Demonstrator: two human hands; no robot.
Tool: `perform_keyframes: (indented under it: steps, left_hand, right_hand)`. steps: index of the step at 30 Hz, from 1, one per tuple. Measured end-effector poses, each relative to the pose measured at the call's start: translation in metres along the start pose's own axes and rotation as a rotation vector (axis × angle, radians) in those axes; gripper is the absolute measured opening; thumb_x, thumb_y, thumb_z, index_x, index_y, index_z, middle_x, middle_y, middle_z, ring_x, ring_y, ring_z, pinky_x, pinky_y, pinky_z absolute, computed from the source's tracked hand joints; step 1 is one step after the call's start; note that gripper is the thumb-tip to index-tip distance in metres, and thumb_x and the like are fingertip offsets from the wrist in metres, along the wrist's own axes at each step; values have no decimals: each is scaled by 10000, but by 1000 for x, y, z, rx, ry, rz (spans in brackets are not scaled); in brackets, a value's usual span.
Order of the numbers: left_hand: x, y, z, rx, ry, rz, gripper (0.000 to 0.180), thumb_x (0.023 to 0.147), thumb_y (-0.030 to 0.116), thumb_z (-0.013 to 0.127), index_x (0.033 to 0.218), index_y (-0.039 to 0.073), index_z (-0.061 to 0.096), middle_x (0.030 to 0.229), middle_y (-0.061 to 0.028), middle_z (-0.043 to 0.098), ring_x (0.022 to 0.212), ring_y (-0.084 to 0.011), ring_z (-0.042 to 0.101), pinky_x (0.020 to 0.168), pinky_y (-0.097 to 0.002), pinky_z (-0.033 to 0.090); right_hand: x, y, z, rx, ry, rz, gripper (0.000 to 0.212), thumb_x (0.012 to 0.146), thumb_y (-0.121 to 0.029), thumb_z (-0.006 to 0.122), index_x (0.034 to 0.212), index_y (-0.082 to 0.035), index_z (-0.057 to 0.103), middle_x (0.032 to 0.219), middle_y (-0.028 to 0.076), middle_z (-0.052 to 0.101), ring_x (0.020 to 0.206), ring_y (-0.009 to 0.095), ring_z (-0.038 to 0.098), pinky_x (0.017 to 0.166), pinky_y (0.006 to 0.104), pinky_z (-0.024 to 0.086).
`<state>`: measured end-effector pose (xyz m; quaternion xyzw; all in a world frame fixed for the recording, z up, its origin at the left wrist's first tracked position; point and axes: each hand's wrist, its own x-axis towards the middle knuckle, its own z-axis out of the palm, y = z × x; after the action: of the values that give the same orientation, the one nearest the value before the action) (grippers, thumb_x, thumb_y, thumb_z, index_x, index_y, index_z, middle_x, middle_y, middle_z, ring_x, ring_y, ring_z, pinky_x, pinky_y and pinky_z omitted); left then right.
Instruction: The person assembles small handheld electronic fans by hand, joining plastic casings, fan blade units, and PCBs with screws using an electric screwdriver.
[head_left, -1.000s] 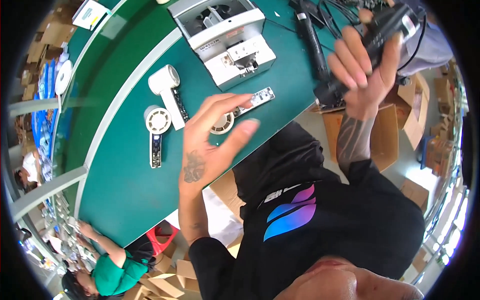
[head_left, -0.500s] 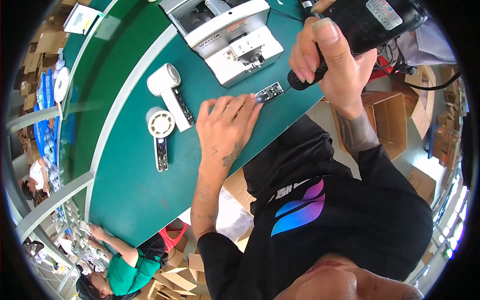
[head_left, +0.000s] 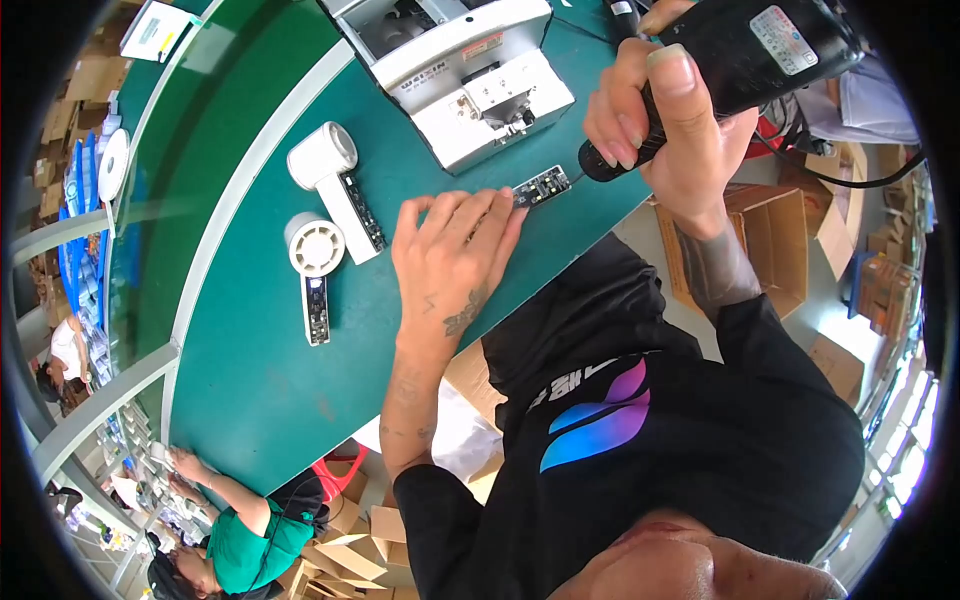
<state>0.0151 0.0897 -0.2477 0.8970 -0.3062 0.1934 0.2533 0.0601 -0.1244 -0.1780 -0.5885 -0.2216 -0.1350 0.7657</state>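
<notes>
A small black circuit board (head_left: 541, 186) was laid flat on the green table (head_left: 250, 380), right near the table's front edge. It was pinned at its near end by the fingertips of the left hand (head_left: 450, 255), which was spread out flat, palm down, fingers apart and not curled around anything. The right hand (head_left: 660, 110) was wrapped tight around a black electric screwdriver (head_left: 735, 60), and the tool's tip was brought down right at the far end of the board, so the board was basically sandwiched between the two hands. Whether the tip was actually touching couldn't be told.

Just behind the board, a grey-white benchtop machine (head_left: 470, 75) was parked, pretty close to the screwdriver's nose. Off to the left of the flat hand, well apart from the board, two white fan-like housings (head_left: 320, 200) with dark strips attached were left lying on the table. Brown cardboard boxes (head_left: 780, 240) were stacked on the floor below the right arm. Another person in a green shirt (head_left: 240, 545) was seen at the lower left.
</notes>
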Motion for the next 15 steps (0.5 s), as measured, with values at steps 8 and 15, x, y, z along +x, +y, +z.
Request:
perform_keyframes:
  steps: [8,15]
  left_hand:
    - [-1,-3,2,13,12,12,205,805,160,853,982,84,780,950,2,736,854,-167,675,786,-332,471]
    - [-3,-2,2,13,14,5,198,802,160,855,968,80,780,946,1,738,850,-171,678,790,-335,473]
  right_hand:
    - [2,0,-7,5,-72,-27,276,1113,-292,468,1282,-73,473,633,40,447,459,122,437,470,292,389]
    - [-1,-14,36,152,419,177,509,878,-189,830,1156,14,454,627,79,500,410,180,481,408,331,424]
